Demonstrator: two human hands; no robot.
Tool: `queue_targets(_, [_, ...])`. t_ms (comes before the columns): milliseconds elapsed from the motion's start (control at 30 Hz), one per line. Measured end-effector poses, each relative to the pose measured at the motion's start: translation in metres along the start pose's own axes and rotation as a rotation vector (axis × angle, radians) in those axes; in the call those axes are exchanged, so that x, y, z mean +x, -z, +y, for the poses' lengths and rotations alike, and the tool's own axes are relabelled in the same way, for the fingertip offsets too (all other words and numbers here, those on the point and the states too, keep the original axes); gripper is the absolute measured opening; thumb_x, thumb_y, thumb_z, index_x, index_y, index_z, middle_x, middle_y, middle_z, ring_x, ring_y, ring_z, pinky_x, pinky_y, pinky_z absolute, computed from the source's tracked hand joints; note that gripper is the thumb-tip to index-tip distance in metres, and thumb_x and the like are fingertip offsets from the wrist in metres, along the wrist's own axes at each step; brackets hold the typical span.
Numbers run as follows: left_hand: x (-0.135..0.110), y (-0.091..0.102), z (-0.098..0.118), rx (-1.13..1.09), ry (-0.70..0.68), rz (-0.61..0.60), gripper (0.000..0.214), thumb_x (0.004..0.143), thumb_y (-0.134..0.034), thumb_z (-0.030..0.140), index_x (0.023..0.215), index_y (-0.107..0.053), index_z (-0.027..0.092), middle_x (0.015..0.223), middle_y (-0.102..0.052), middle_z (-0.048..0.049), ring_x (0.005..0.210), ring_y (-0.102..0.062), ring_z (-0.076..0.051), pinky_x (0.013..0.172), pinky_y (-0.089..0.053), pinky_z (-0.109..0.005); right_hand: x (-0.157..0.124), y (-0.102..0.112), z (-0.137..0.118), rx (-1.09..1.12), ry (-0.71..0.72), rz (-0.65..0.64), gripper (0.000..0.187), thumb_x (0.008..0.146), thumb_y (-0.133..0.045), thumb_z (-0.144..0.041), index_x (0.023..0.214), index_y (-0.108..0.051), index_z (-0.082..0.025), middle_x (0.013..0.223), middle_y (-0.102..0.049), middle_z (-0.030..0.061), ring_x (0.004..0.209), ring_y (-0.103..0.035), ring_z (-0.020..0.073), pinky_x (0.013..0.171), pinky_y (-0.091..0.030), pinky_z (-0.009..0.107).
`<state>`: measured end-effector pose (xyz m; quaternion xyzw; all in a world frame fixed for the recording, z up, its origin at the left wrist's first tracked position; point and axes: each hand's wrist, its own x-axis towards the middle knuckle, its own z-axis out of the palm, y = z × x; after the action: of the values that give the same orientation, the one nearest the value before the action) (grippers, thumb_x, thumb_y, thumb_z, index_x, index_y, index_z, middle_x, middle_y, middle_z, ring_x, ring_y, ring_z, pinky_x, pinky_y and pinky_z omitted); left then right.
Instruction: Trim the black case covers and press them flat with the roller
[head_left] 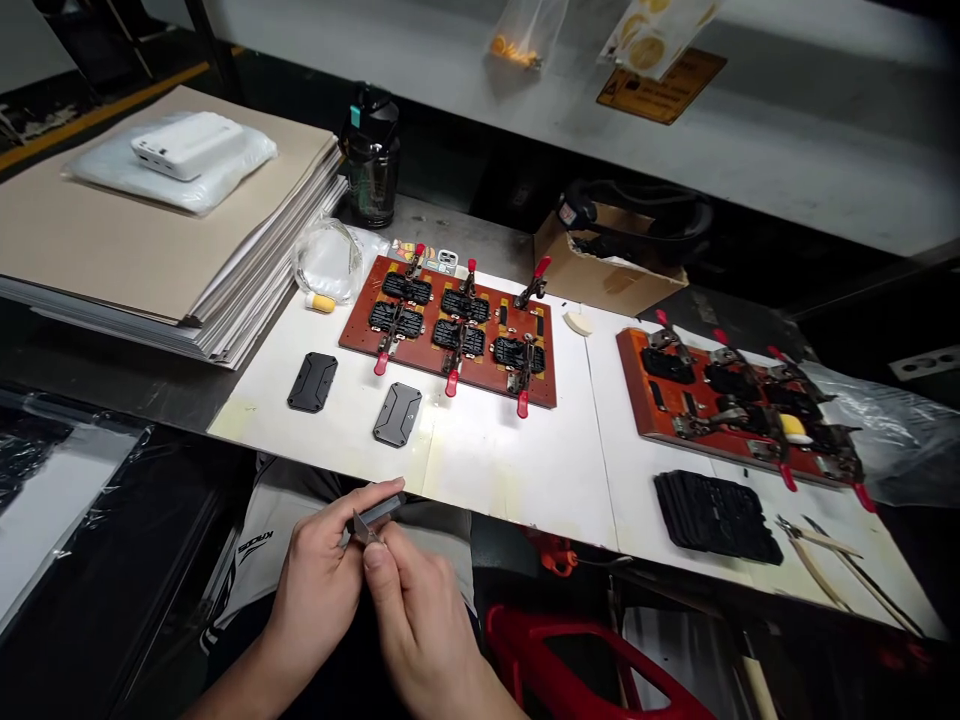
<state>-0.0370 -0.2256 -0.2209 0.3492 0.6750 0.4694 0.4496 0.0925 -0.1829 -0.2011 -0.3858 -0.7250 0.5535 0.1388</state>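
My left hand [319, 580] is closed around a small dark grey plastic part [381, 512], held edge-on over my lap, below the table's front edge. My right hand [409, 610] pinches a small thin tool or blade against that part; what it holds is too small to name. Two similar dark grey plates [313, 382] [397, 414] lie flat on the white table sheet [495, 460] just beyond my hands. Behind them sits a red-brown clamp fixture [450, 330] with red-handled toggle clamps holding several black parts.
A second clamp fixture [739, 405] lies at the right, with a stack of black parts [716, 515] and tweezers [825, 545] in front. A pile of cardboard sheets [150, 230] with a white device fills the left. A dark bottle [371, 155] and open box [607, 270] stand behind.
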Motion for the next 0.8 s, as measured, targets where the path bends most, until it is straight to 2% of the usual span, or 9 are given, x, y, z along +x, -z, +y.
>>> queue_targets(267, [-0.0013, 0.0011, -0.0049, 0.018, -0.016, 0.0, 0.047, 0.085, -0.053, 0.01, 0.123, -0.069, 0.032, 0.123, -0.072, 0.0035, 0.11, -0.068, -0.016, 0.098, -0.052, -0.026, 0.0052, 0.0015, -0.0049, -0.137, -0.01, -0.024, 0.036, 0.106, -0.031, -0.042, 0.099, -0.058, -0.02, 0.069, -0.059, -0.0008, 0.055, -0.049, 0.013, 0.055, -0.027, 0.026])
queue_targets(533, [-0.0033, 0.0015, -0.0014, 0.047, 0.001, 0.04, 0.045, 0.086, -0.051, 0.01, 0.12, -0.07, 0.032, 0.121, -0.073, 0.0038, 0.11, -0.068, -0.017, 0.097, -0.052, -0.027, 0.0051, 0.003, -0.0037, -0.131, -0.025, -0.036, 0.037, 0.106, -0.029, -0.043, 0.095, -0.057, -0.021, 0.073, -0.062, 0.0003, 0.057, -0.052, 0.0133, 0.056, -0.028, 0.026])
queue_targets(800, [-0.0025, 0.0003, -0.0032, -0.035, 0.005, 0.025, 0.047, 0.085, -0.053, 0.007, 0.121, -0.07, 0.033, 0.123, -0.072, 0.0049, 0.114, -0.066, -0.016, 0.1, -0.051, -0.026, 0.0067, 0.0014, -0.0066, -0.16, -0.057, -0.072, 0.042, 0.105, -0.027, -0.048, 0.085, -0.052, -0.021, 0.071, -0.061, 0.0014, 0.058, -0.053, 0.0142, 0.057, -0.029, 0.027])
